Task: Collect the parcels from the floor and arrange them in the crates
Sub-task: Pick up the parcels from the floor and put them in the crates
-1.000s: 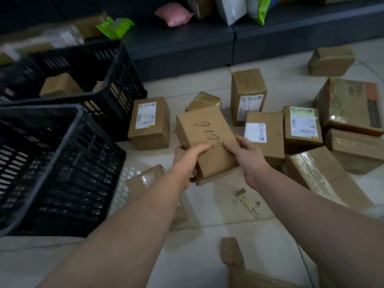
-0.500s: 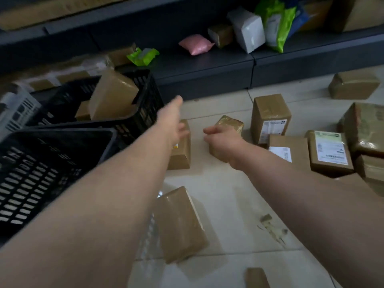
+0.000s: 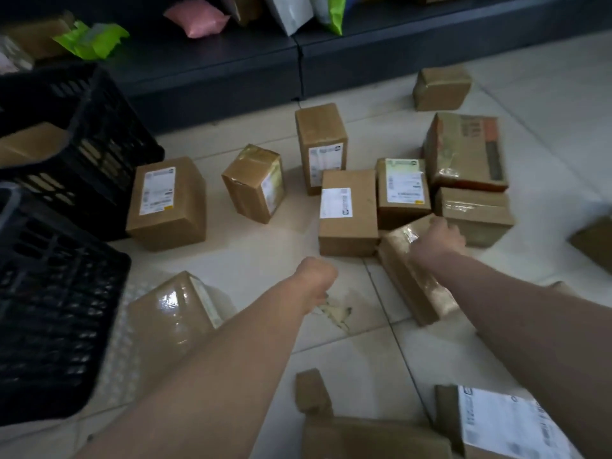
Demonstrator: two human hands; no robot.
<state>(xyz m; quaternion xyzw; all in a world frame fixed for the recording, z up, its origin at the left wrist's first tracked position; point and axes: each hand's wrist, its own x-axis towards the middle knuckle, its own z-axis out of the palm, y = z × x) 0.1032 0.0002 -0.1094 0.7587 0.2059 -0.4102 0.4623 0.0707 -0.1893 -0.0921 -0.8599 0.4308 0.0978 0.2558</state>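
Moved since the earlier frame: left hand [image 3: 314,279] is drawn back from far crate [image 3: 102,140] to mid-floor, and right hand [image 3: 438,238] is shifted to 3 o'clock, onto taped parcel [image 3: 407,279].

Right fingers [image 3: 456,232] are curled over that parcel's far end, gripping it. Left fingers are hidden under the hand, so their state cannot be told.

- Far crate, 10 o'clock: one brown parcel [image 3: 29,144] is seen inside.
- Near crate [image 3: 49,293], 9 o'clock: contents cannot be told.
- Taped parcel: lies tilted on the floor [image 3: 265,256], hemmed by labelled parcel [image 3: 347,213] touching its left corner and by a parcel cluster [image 3: 473,217] at 2 o'clock.
- Glossy parcel [image 3: 172,319], 8 o'clock: just beside near crate.
- Shelf [image 3: 231,61], 12 o'clock: pink pouch [image 3: 197,16] and green packet [image 3: 92,39] are noted.
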